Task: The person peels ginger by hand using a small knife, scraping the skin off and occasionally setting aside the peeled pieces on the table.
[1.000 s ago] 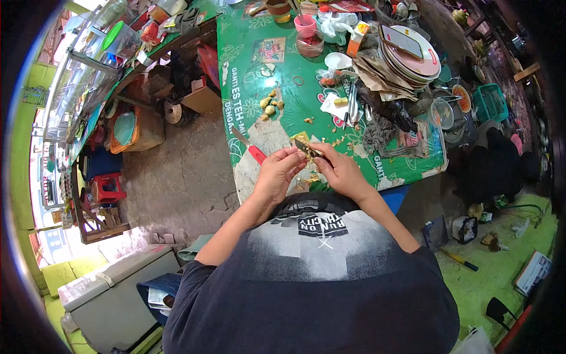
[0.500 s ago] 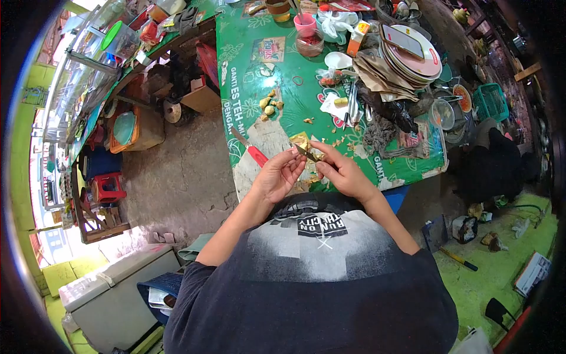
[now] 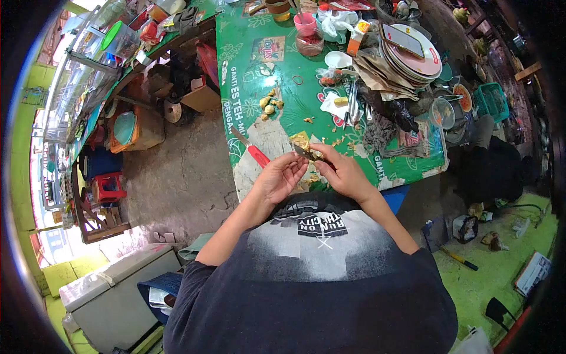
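Note:
My right hand [image 3: 344, 175] is closed round a small knife with a dark blade [image 3: 304, 153], which points left towards my other hand. My left hand [image 3: 280, 176] meets the blade with its fingers curled together; whatever they pinch is mostly hidden. Both hands are above the near edge of the green-covered table [image 3: 247, 88]. Beyond them lie peeled, pale yellow root-like pieces [image 3: 269, 107], with scattered peelings [image 3: 339, 142] to the right. A red-handled knife [image 3: 257, 156] rests on a worn pale patch just left of my left hand.
Stacked plates [image 3: 433, 65] with a phone [image 3: 403, 41] on top stand at the table's right, beside brown paper [image 3: 383, 82] and a dark rag [image 3: 378, 139]. A pink cup [image 3: 305, 23] and a jar [image 3: 309, 44] are at the back. A red stool [image 3: 109, 187] stands on the left.
My right hand has turned slightly and the dark blade has shifted a little up and left, with more of it showing. My left hand stays nearly in place.

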### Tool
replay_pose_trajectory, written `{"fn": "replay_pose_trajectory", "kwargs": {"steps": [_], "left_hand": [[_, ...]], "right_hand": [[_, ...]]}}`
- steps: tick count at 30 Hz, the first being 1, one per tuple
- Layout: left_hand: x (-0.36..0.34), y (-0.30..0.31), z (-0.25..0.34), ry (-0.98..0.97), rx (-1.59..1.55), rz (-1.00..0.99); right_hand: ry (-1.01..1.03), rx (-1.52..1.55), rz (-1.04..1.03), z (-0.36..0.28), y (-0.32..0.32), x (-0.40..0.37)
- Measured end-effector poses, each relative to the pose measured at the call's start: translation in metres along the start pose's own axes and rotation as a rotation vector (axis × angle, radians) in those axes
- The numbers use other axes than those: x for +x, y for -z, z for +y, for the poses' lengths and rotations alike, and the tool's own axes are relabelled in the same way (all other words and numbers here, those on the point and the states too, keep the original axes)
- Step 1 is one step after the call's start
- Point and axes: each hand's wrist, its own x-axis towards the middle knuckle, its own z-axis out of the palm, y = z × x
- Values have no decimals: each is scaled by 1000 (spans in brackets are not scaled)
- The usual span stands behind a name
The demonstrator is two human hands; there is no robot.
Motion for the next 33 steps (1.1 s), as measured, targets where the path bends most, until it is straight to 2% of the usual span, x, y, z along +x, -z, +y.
{"fn": "replay_pose_trajectory", "kwargs": {"steps": [1, 3, 7, 9, 10, 12, 13, 14, 16, 19, 24, 26, 29, 33], "left_hand": [[-1, -3, 0, -1, -23, 15], [-2, -5, 1, -3, -47, 30], [-2, -6, -1, 12, 9, 54], [-3, -12, -2, 14, 24, 70], [-6, -19, -2, -60, 132, 69], [-8, -23, -2, -141, 234, 72], [-8, -24, -2, -233, 352, 78], [-8, -24, -1, -322, 472, 84], [-5, -15, -1, -332, 524, 87], [-2, -15, -2, -365, 598, 65], [-5, -19, -1, -446, 673, 17], [-4, -16, 0, -524, 831, 15], [-5, -15, 3, -522, 989, 83], [-7, -15, 3, -548, 1060, 57]], "right_hand": [[0, -1, -1, 2, -2, 0], [132, -101, 87, 10, -7, 1], [181, -149, 117, 18, -11, 3], [234, -164, 205, 23, -13, 5], [235, -166, 204, 26, -12, 5], [-125, 530, 97, 28, -6, 6], [-172, 604, 33, 25, 0, 5], [-171, 606, 30, 18, 3, 4], [-173, 535, -135, 8, 8, 1], [-89, 534, -118, 8, -6, -2], [-106, 468, -126, 9, -7, -2], [-100, 457, -118, 9, -6, -4], [-103, 431, -128, 2, 0, -5], [-102, 421, -150, -3, 2, -4]]}}
